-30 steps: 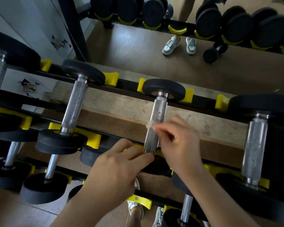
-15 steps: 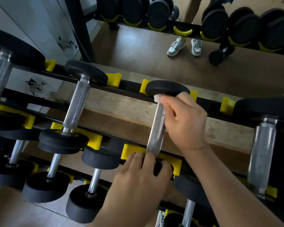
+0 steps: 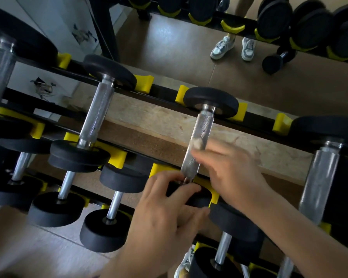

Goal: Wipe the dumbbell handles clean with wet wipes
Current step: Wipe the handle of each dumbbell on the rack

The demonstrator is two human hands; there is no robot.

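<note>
A black dumbbell with a knurled steel handle (image 3: 201,133) lies across the top tier of the rack, resting in yellow cradles. My right hand (image 3: 231,173) pinches a small crumpled white wet wipe (image 3: 197,143) against the middle of that handle; the hand is motion-blurred. My left hand (image 3: 165,215) grips the dumbbell's near black weight head (image 3: 197,200), fingers curled over its top edge. The far weight head (image 3: 210,101) sits in its cradle.
More dumbbells fill the rack: one to the left (image 3: 96,115), a large one at far right (image 3: 321,173), smaller ones on the lower tiers (image 3: 113,213). Behind the rack a mirror reflects a person's white sneakers (image 3: 232,48) and another rack.
My right hand slid the wipe from the far end of the handle back toward its middle. My left hand stayed on the near weight head.
</note>
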